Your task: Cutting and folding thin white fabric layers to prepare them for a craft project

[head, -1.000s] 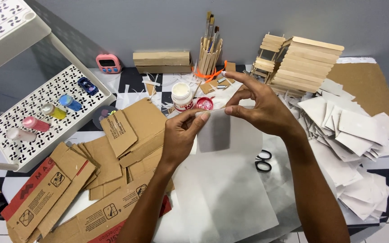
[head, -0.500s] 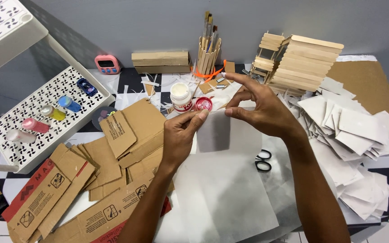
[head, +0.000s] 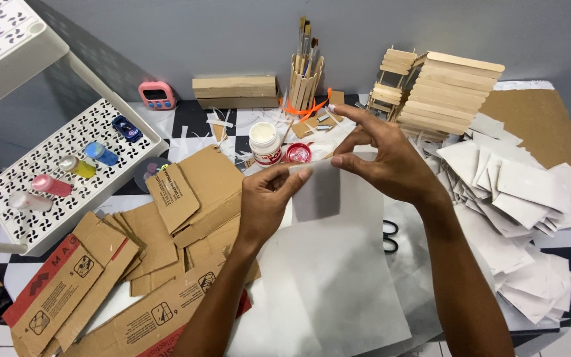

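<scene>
Cluttered checkered tabletop (head: 196, 119) spreads below. Both hands hold a small grey paper rectangle (head: 316, 192) upright over the large sheet (head: 338, 284): left hand (head: 267, 201) pinches its left edge, right hand (head: 388, 162) its top corner, apparently keeping it taut. Cardboard pieces (head: 186, 192) lie left.

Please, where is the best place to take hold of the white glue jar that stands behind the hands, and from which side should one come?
Probably best around its round body, below the lid. The white glue jar stands upright with its top clear, so come from above and slightly from the front. The red cap lies close on its right and cardboard pieces lie on its left.
</scene>
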